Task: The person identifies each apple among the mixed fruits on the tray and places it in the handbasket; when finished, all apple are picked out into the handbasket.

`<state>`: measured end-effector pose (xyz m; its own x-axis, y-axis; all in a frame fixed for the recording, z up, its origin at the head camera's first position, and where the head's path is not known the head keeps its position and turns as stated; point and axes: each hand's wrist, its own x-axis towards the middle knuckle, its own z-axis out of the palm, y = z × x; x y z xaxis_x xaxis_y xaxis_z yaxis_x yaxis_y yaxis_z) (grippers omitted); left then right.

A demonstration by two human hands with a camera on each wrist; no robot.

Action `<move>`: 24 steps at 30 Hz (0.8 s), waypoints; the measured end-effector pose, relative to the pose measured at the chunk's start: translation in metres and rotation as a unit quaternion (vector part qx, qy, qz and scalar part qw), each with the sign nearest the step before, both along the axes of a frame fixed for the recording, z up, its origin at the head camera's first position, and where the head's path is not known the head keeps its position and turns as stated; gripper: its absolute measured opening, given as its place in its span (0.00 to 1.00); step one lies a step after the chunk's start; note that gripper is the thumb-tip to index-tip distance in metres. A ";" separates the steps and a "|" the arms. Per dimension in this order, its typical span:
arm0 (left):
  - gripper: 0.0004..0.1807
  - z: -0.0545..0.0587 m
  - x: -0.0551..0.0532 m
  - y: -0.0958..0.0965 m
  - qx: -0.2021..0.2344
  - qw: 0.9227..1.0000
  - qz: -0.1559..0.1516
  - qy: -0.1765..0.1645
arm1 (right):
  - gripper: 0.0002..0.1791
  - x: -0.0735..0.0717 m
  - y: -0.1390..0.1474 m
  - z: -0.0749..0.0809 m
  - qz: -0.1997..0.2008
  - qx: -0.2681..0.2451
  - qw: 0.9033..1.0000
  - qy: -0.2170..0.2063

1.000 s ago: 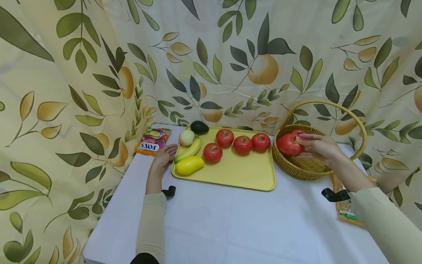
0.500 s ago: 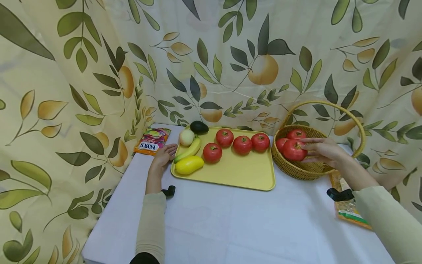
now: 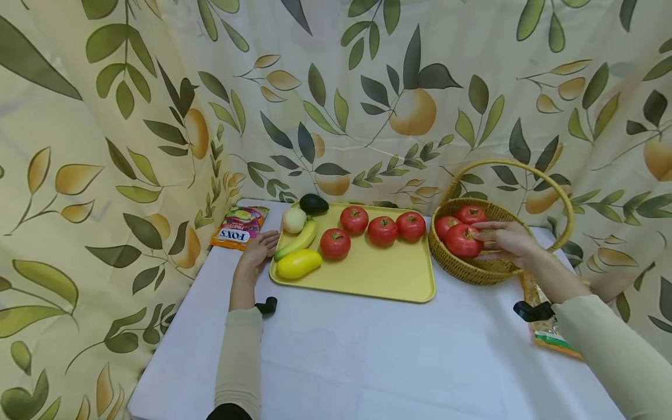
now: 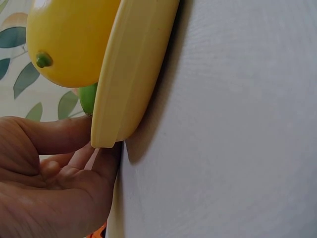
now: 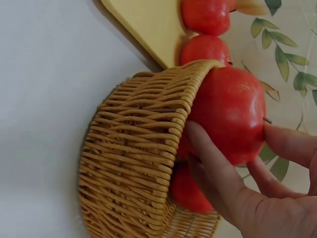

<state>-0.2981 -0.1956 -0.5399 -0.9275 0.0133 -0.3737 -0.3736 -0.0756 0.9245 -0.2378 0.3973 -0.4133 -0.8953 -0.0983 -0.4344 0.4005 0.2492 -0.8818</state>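
My right hand (image 3: 506,242) holds a red apple (image 5: 230,114) at the wicker basket (image 5: 131,153), thumb by its stem and fingers along its side. The apple sits low against the inside of the rim. Two more red apples (image 3: 469,214) lie behind it in the basket. At the left end of the yellow tray (image 3: 367,280), my left hand (image 3: 257,251) holds the edge, thumb at the rim and fingers under it. On that end lie a yellow papaya-like fruit (image 3: 298,264), a banana (image 3: 299,240), a pale round onion-like vegetable (image 3: 294,220) and a dark eggplant-like one (image 3: 314,204).
Several red apples (image 3: 335,244) lie across the tray's middle and back. A FOX'S candy bag (image 3: 238,227) lies left of the tray. Another packet (image 3: 553,341) is partly under my right forearm. The basket's tall handle (image 3: 567,210) arches over it. A patterned curtain (image 3: 367,105) stands behind the table.
My right hand has brought the apple lower and nearer in the basket, uncovering the other apples there. My left hand stays at the tray's edge.
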 end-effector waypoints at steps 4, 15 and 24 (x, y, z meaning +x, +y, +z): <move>0.35 -0.001 0.000 -0.001 -0.002 1.000 0.001 0.001 | 0.36 0.000 -0.004 -0.005 -0.008 0.014 1.000 0.000; 0.36 -0.002 -0.002 -0.001 -0.005 1.000 0.002 -0.002 | 0.37 -0.011 -0.014 -0.012 -0.029 0.030 0.999 -0.012; 0.35 -0.003 -0.001 -0.003 -0.003 1.000 -0.001 0.002 | 0.26 -0.041 0.001 -0.052 -0.063 -0.004 0.998 -0.003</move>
